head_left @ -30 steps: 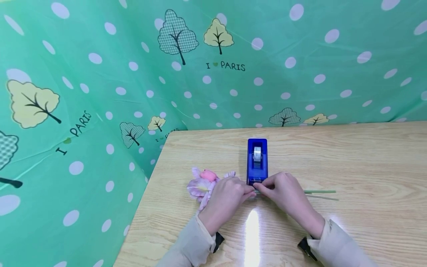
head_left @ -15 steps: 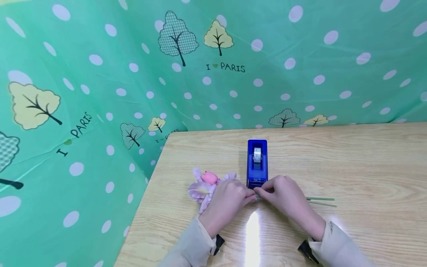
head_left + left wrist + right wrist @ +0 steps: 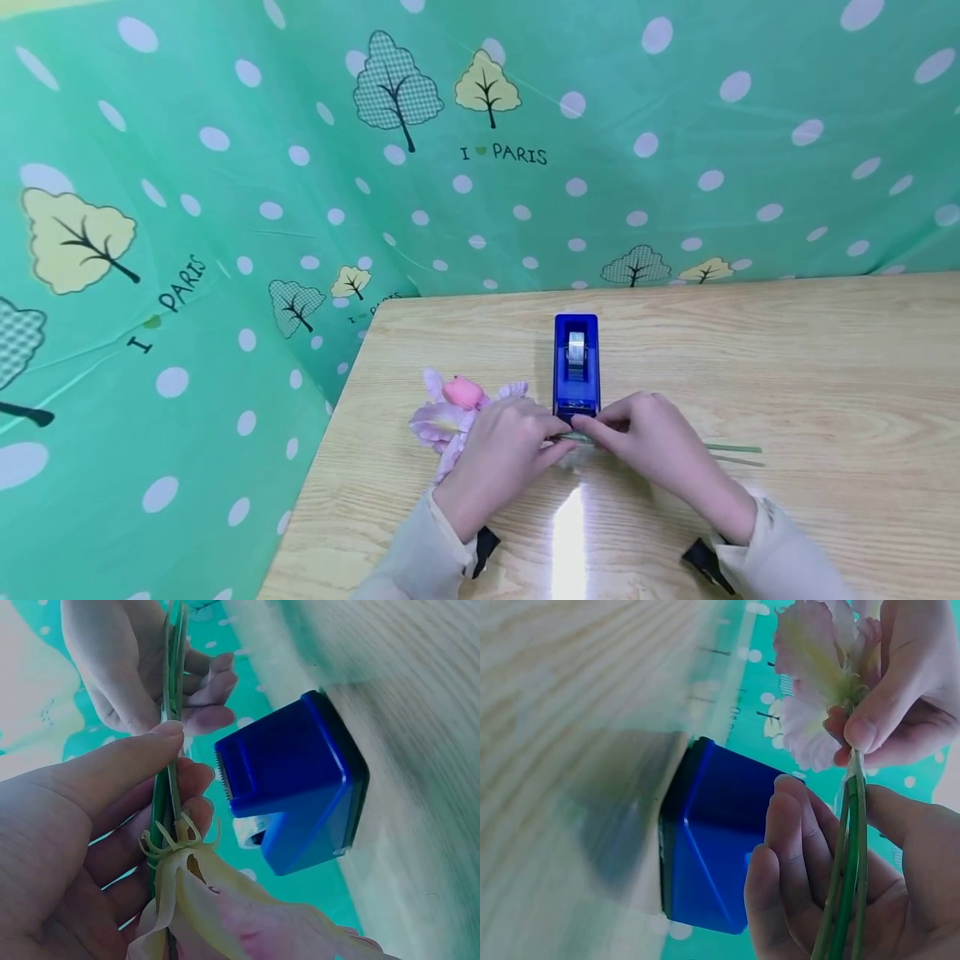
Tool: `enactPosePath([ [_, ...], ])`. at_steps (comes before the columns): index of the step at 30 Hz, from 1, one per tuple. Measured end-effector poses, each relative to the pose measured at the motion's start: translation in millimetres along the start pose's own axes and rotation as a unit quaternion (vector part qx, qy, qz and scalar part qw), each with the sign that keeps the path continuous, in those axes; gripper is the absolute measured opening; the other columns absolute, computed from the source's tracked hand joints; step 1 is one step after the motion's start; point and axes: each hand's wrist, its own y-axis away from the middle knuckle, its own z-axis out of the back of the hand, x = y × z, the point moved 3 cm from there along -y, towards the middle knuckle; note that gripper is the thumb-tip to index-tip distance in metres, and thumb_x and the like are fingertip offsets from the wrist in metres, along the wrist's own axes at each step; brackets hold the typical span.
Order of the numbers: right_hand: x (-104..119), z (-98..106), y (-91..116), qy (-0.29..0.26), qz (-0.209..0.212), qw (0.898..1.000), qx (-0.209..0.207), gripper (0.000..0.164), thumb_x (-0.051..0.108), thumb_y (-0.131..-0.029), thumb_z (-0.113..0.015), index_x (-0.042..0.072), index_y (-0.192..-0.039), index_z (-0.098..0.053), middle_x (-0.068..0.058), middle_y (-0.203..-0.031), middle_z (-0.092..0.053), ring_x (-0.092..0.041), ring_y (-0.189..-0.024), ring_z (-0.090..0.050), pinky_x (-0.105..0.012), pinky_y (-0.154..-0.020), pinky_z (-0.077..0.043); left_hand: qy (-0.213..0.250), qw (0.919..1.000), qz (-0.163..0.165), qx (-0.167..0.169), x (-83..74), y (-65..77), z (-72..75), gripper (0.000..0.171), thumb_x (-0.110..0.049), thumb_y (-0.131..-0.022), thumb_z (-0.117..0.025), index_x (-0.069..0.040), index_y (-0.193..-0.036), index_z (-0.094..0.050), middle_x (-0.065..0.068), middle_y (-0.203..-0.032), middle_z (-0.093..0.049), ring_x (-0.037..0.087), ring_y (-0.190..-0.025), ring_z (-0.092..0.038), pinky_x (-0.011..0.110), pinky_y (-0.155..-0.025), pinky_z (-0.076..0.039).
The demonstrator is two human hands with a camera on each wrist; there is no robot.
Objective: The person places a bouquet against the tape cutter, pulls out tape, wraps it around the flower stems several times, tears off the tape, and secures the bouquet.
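My left hand (image 3: 504, 450) pinches a bunch of artificial flowers by the stems (image 3: 174, 682), just below the blooms. One bloom is a pale purple ruffled flower (image 3: 438, 422); beside it sits a pink bud (image 3: 462, 392). Across the stems, my right hand (image 3: 645, 437) has thumb and index close together in front of the blue tape dispenser (image 3: 576, 367). A thin clear strip of tape (image 3: 837, 796) shows faintly by these fingers, which seem to pinch it; the thumb tip is hidden behind the stems. The stem ends (image 3: 735, 448) stick out right of this hand.
The dispenser holds a roll of tape (image 3: 576, 350), and its toothed cutter (image 3: 223, 776) faces the hands. Around the wooden table (image 3: 825, 375) hangs a green dotted cloth (image 3: 525, 217) at the back and left.
My hands and the flowers have shifted slightly. The left thumb has spread from the index, showing more stem between the hands; the right hand has drawn a little to the right.
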Motion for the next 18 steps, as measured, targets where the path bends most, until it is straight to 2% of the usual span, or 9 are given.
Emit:
enactPosePath([
  [2,2.1,3.2,1.0,0.002,0.003,1.000,-0.008,0.045,0.049,-0.094,-0.063,0.020,-0.060,-0.067,0.014,-0.047,-0.041,-0.003,-0.046,-0.031,-0.020,-0.045,-0.031,0.009,1.0000,-0.002,-0.002,0.6,0.1,1.5,0.017,-0.037,-0.089,-0.074,-0.022,-0.085,-0.080,-0.012,-0.073,-0.072,0.003,-0.061,-0.056,0.019,-0.063,-0.047],
  [4,3.8,7.1,1.4,0.006,0.010,1.000,-0.018,0.049,0.052,-0.095,-0.059,0.021,-0.058,-0.062,0.013,-0.047,-0.035,-0.003,-0.046,-0.029,-0.021,-0.045,-0.030,0.017,0.9998,-0.002,-0.003,2.5,0.2,2.2,0.016,-0.036,-0.089,-0.073,-0.022,-0.086,-0.080,-0.012,-0.077,-0.074,0.004,-0.065,-0.060,0.019,-0.067,-0.050],
  [7,6.0,13.8,1.8,0.004,0.020,0.999,-0.040,0.041,0.048,-0.097,-0.059,0.020,-0.069,-0.071,0.013,-0.057,-0.054,-0.003,-0.053,-0.045,-0.023,-0.052,-0.043,0.024,0.9997,-0.002,-0.003,5.7,0.0,3.8,0.014,-0.033,-0.090,-0.073,-0.021,-0.089,-0.081,-0.011,-0.083,-0.075,0.005,-0.074,-0.066,0.022,-0.074,-0.054],
  [9,7.4,18.1,2.3,-0.001,0.031,0.998,-0.060,0.029,0.041,-0.097,-0.062,0.018,-0.088,-0.078,0.007,-0.075,-0.070,-0.007,-0.066,-0.060,-0.029,-0.062,-0.054,0.021,0.9998,0.000,-0.004,7.6,0.0,5.3,0.014,-0.033,-0.091,-0.072,-0.021,-0.090,-0.081,-0.010,-0.084,-0.076,0.005,-0.076,-0.068,0.022,-0.077,-0.055],
  [11,9.7,22.3,4.1,0.001,0.049,0.995,-0.089,0.022,0.033,-0.097,-0.065,0.016,-0.099,-0.078,0.004,-0.092,-0.075,-0.011,-0.080,-0.067,-0.036,-0.070,-0.059,0.023,0.9997,0.004,-0.005,9.5,0.1,7.7,0.014,-0.032,-0.091,-0.073,-0.021,-0.091,-0.081,-0.009,-0.084,-0.076,0.005,-0.076,-0.069,0.022,-0.076,-0.055],
  [13,13.2,26.0,6.2,0.007,0.078,0.989,-0.124,0.014,0.024,-0.096,-0.068,0.014,-0.100,-0.077,0.004,-0.096,-0.074,-0.013,-0.087,-0.069,-0.037,-0.074,-0.060,0.025,0.9996,0.010,-0.008,11.6,0.0,10.7,0.014,-0.031,-0.091,-0.072,-0.020,-0.091,-0.080,-0.009,-0.084,-0.076,0.005,-0.075,-0.069,0.024,-0.079,-0.056],
  [15,17.9,29.9,9.0,0.010,0.115,0.980,-0.161,0.009,0.015,-0.092,-0.072,0.016,-0.099,-0.077,0.008,-0.095,-0.073,-0.010,-0.088,-0.067,-0.029,-0.076,-0.058,0.033,0.9992,0.019,-0.014,13.7,-0.1,15.0,0.013,-0.030,-0.091,-0.072,-0.020,-0.091,-0.080,-0.009,-0.083,-0.076,0.005,-0.074,-0.068,0.024,-0.077,-0.056],
  [18,26.4,35.6,14.5,-0.001,0.187,0.961,-0.206,0.017,0.005,-0.085,-0.077,0.017,-0.097,-0.076,0.012,-0.092,-0.071,-0.007,-0.086,-0.064,-0.017,-0.076,-0.053,0.041,0.9985,0.023,-0.027,16.4,-0.1,21.9,0.013,-0.030,-0.091,-0.073,-0.019,-0.092,-0.080,-0.008,-0.083,-0.076,0.006,-0.072,-0.067,0.024,-0.076,-0.056],
])
